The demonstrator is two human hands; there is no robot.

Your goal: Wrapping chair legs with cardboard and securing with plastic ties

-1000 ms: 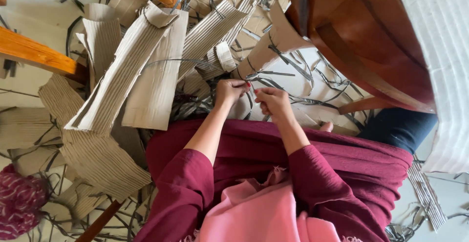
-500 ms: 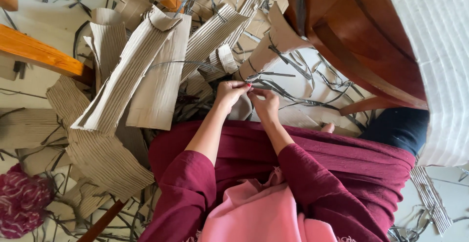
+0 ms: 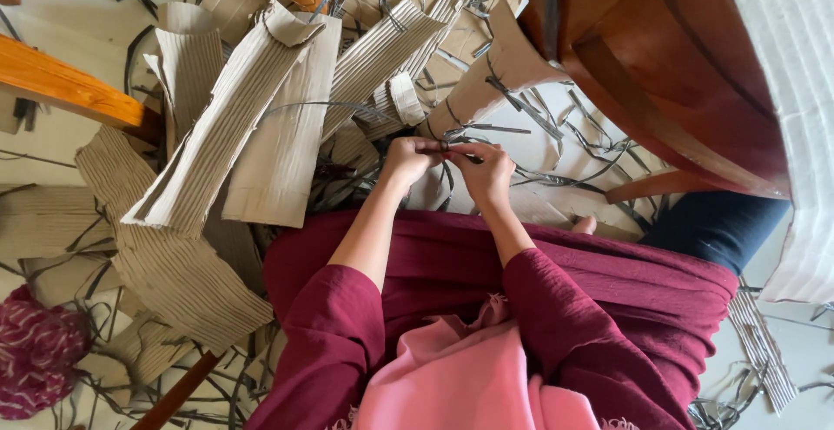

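Note:
My left hand (image 3: 408, 159) and my right hand (image 3: 484, 172) meet in front of my lap, fingertips together. Both pinch a thin dark strip (image 3: 445, 147) that runs between them. Maroon sleeves cover my forearms and a pink cloth (image 3: 460, 378) lies over my lap. Just beyond my hands a rolled piece of corrugated cardboard (image 3: 495, 78) leans among loose dark strips.
Long corrugated cardboard sheets (image 3: 234, 117) are piled to the left on the pale floor, with several dark strips scattered around. A wooden chair (image 3: 660, 65) stands at the upper right. Orange wooden bars (image 3: 65, 87) cross the left. A dark red knitted bundle (image 3: 35, 360) lies bottom left.
Both hands stay together on the strip, with only small finger movements. The view has shifted slightly.

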